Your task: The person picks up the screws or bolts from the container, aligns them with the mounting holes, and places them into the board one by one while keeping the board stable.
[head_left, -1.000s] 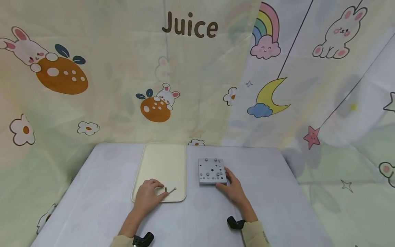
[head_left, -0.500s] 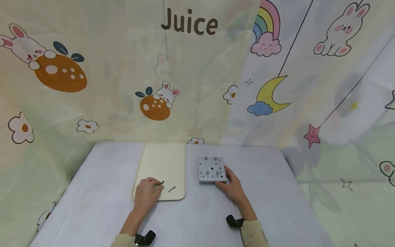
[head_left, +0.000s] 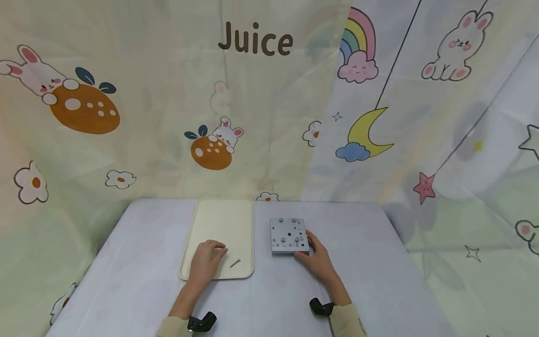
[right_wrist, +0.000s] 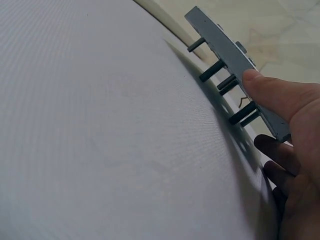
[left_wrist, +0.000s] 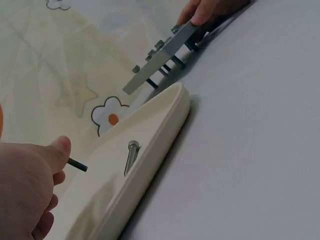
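My left hand (head_left: 206, 260) is over the near part of a cream tray (head_left: 223, 217). Between its thumb and fingers it pinches a screw (left_wrist: 78, 164), whose thin dark shank pokes out in the left wrist view; its head is hidden. A second, silvery screw (head_left: 235, 263) with a round head lies in the tray, to the right of that hand. My right hand (head_left: 318, 262) grips the near right corner of a grey metal plate (head_left: 281, 230), thumb on the near edge. Several screws go through the plate, their threaded shanks (right_wrist: 212, 71) sticking out below.
A white cloth covers the table (head_left: 358, 234). Behind it hangs a printed curtain (head_left: 269, 117) with rabbits and flowers. The tray's raised rim (left_wrist: 170, 112) stands between the left hand and the plate. Each wrist wears a black camera (head_left: 202, 322).
My left hand has lifted the dark screw from beside the silvery one, drawn back to the left and turned it in the fingers. My right hand and the plate stay put.
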`<state>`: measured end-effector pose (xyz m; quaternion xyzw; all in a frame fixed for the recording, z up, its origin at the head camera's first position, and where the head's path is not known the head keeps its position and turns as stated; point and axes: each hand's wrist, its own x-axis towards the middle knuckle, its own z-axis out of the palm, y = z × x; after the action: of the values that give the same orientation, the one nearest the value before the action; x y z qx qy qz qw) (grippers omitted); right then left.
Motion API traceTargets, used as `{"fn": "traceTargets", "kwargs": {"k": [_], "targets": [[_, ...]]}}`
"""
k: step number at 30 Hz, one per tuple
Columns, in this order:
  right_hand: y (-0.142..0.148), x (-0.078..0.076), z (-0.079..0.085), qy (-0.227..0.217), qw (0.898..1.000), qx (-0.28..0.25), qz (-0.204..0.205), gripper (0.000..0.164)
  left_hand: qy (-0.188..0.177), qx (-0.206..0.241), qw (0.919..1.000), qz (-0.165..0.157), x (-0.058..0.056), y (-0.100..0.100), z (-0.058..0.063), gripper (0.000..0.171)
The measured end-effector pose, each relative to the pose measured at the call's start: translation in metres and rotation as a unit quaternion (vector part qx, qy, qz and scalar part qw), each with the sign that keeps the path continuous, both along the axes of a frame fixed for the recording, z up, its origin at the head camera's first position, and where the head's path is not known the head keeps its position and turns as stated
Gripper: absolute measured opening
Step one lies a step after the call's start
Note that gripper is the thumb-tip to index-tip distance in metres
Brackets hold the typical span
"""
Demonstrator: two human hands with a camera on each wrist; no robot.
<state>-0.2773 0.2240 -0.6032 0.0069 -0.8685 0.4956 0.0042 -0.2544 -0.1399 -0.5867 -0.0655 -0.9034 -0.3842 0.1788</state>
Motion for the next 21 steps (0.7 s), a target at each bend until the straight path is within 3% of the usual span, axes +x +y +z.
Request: {"fn": "traceTargets", "kwargs": {"k": [10,16,21], "targets": [[0.002,0.002,0.002,0.01,1.0,-0.002,0.007,0.095,-0.032,0.02,0.9953,-0.09,-0.029,0.045,0.02,0.007],[0.002,0.002,0.006,0.004,1.0,-0.005,0.001,0.094,-0.031,0.003,0.9905,-0.134,-0.042,0.078,0.035,0.007],[0.004,0.003,0.006,0.001,1.0,-0.001,0.0,0.095,-0.051,-0.012,0.9833,-0.174,-0.049,0.108,0.042,0.008]]}}
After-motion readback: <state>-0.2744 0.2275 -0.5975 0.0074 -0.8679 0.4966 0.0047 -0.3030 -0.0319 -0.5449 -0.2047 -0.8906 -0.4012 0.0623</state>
